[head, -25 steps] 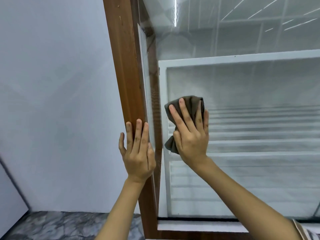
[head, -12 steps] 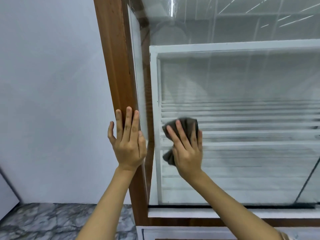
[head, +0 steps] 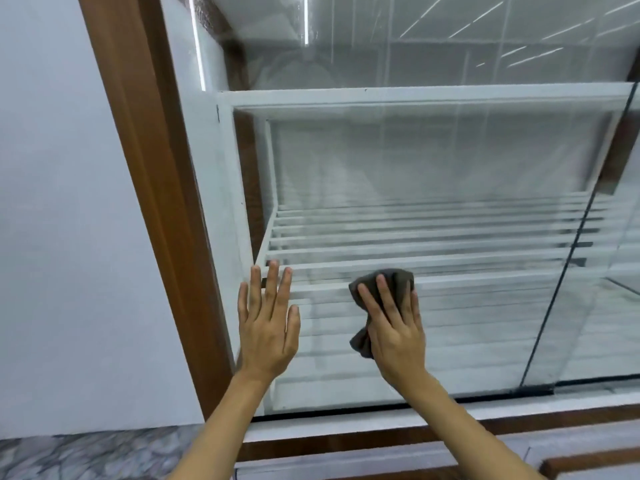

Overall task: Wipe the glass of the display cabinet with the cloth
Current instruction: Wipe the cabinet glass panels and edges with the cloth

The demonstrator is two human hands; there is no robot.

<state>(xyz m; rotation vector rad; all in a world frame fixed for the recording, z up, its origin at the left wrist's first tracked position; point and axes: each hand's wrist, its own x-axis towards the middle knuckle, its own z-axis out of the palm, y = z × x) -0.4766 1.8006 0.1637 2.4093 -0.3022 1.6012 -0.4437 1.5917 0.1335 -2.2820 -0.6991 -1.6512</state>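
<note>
The display cabinet's glass pane (head: 433, 174) fills the right of the head view, with white slatted shelves behind it. My right hand (head: 394, 327) presses a crumpled dark grey cloth (head: 398, 284) flat against the lower part of the glass. Part of the cloth sticks out above my fingers and part hangs left of my palm. My left hand (head: 268, 320) lies flat on the glass with fingers spread, just right of the brown wooden frame post (head: 138, 168), holding nothing.
A plain pale wall (head: 52, 237) stands left of the post. A grey marble floor (head: 86, 455) shows at bottom left. A vertical glass seam (head: 561, 289) runs at the right. A wooden bottom rail (head: 346, 445) edges the cabinet below.
My right hand has slid the cloth down the glass and to the right. My left hand has moved off the wooden post onto the glass. My view has tilted and shifted lower.
</note>
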